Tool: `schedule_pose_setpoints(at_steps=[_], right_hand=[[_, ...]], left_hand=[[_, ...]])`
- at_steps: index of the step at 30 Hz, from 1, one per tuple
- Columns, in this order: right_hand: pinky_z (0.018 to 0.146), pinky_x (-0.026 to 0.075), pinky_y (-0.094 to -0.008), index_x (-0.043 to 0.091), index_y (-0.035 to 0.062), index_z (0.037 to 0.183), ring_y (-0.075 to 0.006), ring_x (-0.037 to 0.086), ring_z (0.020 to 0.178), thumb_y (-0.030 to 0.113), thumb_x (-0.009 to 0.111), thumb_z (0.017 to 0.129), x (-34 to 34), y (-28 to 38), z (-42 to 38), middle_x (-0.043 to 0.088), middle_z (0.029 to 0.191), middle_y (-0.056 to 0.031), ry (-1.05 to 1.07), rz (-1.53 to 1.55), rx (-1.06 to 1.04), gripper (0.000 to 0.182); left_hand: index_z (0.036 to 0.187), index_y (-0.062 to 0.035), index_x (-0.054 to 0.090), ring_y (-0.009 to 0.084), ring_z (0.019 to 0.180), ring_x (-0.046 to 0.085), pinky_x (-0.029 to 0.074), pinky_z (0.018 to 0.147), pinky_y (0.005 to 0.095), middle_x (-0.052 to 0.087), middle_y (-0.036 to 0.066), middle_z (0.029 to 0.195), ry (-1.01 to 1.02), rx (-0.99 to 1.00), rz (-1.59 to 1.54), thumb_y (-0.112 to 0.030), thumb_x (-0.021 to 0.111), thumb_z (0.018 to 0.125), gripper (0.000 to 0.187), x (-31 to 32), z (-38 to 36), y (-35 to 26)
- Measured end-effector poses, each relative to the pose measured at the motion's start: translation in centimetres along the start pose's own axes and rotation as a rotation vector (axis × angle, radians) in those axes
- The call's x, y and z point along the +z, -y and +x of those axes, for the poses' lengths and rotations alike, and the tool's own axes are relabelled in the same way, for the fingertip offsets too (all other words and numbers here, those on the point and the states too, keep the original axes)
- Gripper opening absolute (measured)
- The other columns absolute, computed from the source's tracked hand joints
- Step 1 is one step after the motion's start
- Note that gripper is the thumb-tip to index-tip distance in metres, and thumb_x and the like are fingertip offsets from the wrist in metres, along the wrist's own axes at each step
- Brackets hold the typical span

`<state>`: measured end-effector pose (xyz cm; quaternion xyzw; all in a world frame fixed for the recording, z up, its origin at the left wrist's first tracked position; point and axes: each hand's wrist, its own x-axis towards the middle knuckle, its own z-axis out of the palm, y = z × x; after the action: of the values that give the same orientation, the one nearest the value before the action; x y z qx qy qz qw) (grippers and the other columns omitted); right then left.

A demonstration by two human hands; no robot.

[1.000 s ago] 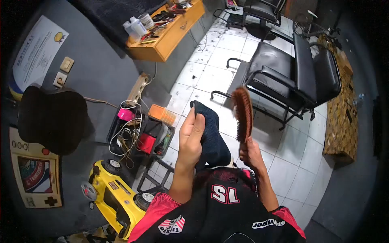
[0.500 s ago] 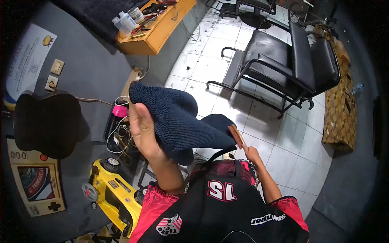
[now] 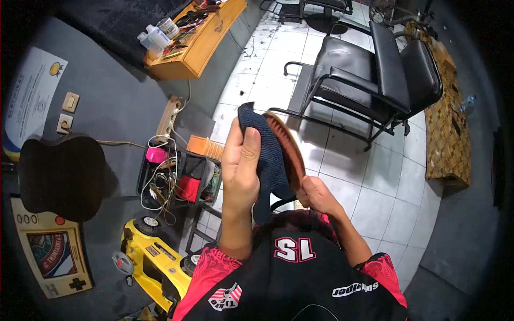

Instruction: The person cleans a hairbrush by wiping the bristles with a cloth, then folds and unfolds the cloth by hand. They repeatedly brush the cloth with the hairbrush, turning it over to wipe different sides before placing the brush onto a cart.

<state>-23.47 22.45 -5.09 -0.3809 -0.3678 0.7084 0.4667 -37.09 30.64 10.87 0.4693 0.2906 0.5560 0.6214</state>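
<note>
My left hand is raised in front of my chest, its thumb pressed over a folded navy ribbed-knit cloth that hangs down past the palm. Just right of the cloth is a brush with a curved wooden back and reddish-brown bristles. Its bristle side faces the cloth, and the two overlap in this view. My right hand is closed around the brush's lower end.
Black padded chairs stand on the white tiled floor ahead. A wooden drawer shelf with bottles and tools is upper left. Below it are a cable-filled organiser and a yellow toy car. A woven box lines the right.
The cloth, spread wide before, is now bunched narrower and more upright in my left hand. My right hand has brought the brush up and left against it, and the view has shifted slightly.
</note>
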Motion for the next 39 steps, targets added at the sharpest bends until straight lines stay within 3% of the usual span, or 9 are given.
schedule_pose_setpoints(at_steps=[8, 11, 18, 23, 26, 30, 32, 36, 39], right_hand=[[0.067, 0.045, -0.0481, 0.064, -0.0079, 0.076, -0.0481, 0.057, 0.075, 0.061, 0.031, 0.088, -15.3, -22.7, -2.6, 0.057, 0.075, -0.0335, -0.263, -1.14, 0.539, 0.077], [0.058, 0.046, -0.0437, 0.061, -0.0071, 0.068, -0.039, 0.06, 0.062, 0.059, 0.034, 0.089, -16.6, -24.2, -4.1, 0.059, 0.064, -0.0269, -0.406, -1.216, 0.499, 0.074], [0.043, 0.03, -0.0226, 0.049, 0.0064, 0.076, -0.0068, 0.037, 0.048, 0.059, 0.034, 0.091, -3.6, -3.1, -1.7, 0.04, 0.058, 0.0028, -0.403, 0.018, 0.009, 0.057], [0.046, 0.033, -0.0242, 0.046, 0.0062, 0.074, -0.008, 0.042, 0.057, 0.056, 0.036, 0.091, -2.1, -1.4, -1.9, 0.042, 0.06, 0.0019, -0.057, -0.078, -0.113, 0.054], [0.049, 0.036, -0.0261, 0.052, 0.0008, 0.077, -0.0113, 0.043, 0.054, 0.049, 0.036, 0.095, -4.9, -6.7, 0.2, 0.046, 0.064, 0.0013, -0.115, -0.179, 0.024, 0.054], [0.069, 0.046, -0.0473, 0.063, -0.0073, 0.076, -0.0448, 0.059, 0.074, 0.063, 0.03, 0.088, -13.4, -19.7, -1.1, 0.058, 0.073, -0.0306, -0.185, -1.143, 0.445, 0.078], [0.067, 0.047, -0.047, 0.064, -0.0058, 0.068, -0.0435, 0.06, 0.072, 0.067, 0.031, 0.084, -17.0, -26.3, -3.8, 0.058, 0.067, -0.0297, -0.321, -1.171, 0.541, 0.082], [0.068, 0.047, -0.047, 0.063, -0.0084, 0.07, -0.0474, 0.059, 0.071, 0.066, 0.032, 0.085, -17.0, -25.5, -5.5, 0.056, 0.071, -0.0343, -0.483, -1.098, 0.557, 0.082], [0.047, 0.044, -0.0386, 0.058, -0.0041, 0.063, -0.0266, 0.057, 0.05, 0.063, 0.035, 0.087, -13.0, -18.0, -3.5, 0.057, 0.057, -0.015, -0.602, -0.572, 0.499, 0.075]], left_hand=[[0.12, 0.0007, 0.045, 0.0106, 0.079, 0.055, 0.044, 0.073, 0.0229, 0.057, 0.005, 0.092, -0.153, 0.186, -0.1, -0.021, 0.046, 0.095, 0.033, -1.7, -0.8, -2.4], [0.12, -0.0006, 0.045, 0.0097, 0.077, 0.055, 0.044, 0.07, 0.0213, 0.057, 0.004, 0.091, -0.183, 0.147, 0.008, -0.02, 0.045, 0.096, 0.031, -1.9, -0.9, -1.7], [0.105, -0.0054, 0.049, 0.0024, 0.064, 0.046, 0.038, 0.054, 0.017, 0.05, -0.003, 0.079, -0.002, -0.142, -0.048, -0.016, 0.045, 0.096, 0.014, -1.1, -1.6, 2.0], [0.116, 0.0001, 0.047, 0.0054, 0.084, 0.049, 0.04, 0.075, 0.0186, 0.054, 0.001, 0.097, 0.214, -0.186, 0.212, -0.013, 0.043, 0.096, 0.024, 0.0, -2.8, 1.8], [0.108, -0.0025, 0.046, 0.0039, 0.068, 0.047, 0.04, 0.059, 0.0173, 0.052, -0.002, 0.078, 0.101, -0.092, 0.02, -0.016, 0.041, 0.097, 0.018, 1.2, -2.9, 0.2], [0.116, -0.0009, 0.044, 0.0094, 0.081, 0.052, 0.044, 0.074, 0.0231, 0.054, 0.003, 0.095, -0.095, 0.216, 0.067, -0.009, 0.041, 0.095, 0.022, -0.4, -3.2, -1.3], [0.117, -0.0002, 0.044, 0.0091, 0.083, 0.051, 0.042, 0.077, 0.024, 0.053, 0.003, 0.096, -0.281, 0.212, -0.06, -0.007, 0.04, 0.094, 0.024, 0.7, -3.4, -2.9], [0.118, -0.0014, 0.045, 0.0066, 0.082, 0.049, 0.041, 0.075, 0.0211, 0.053, 0.001, 0.097, -0.102, 0.101, 0.023, -0.011, 0.043, 0.095, 0.025, -1.1, -3.2, -2.1], [0.103, -0.0043, 0.047, 0.0017, 0.075, 0.042, 0.037, 0.066, 0.0162, 0.047, -0.004, 0.085, 0.041, -0.09, 0.093, -0.012, 0.043, 0.096, 0.011, -0.7, -2.9, -1.1]])
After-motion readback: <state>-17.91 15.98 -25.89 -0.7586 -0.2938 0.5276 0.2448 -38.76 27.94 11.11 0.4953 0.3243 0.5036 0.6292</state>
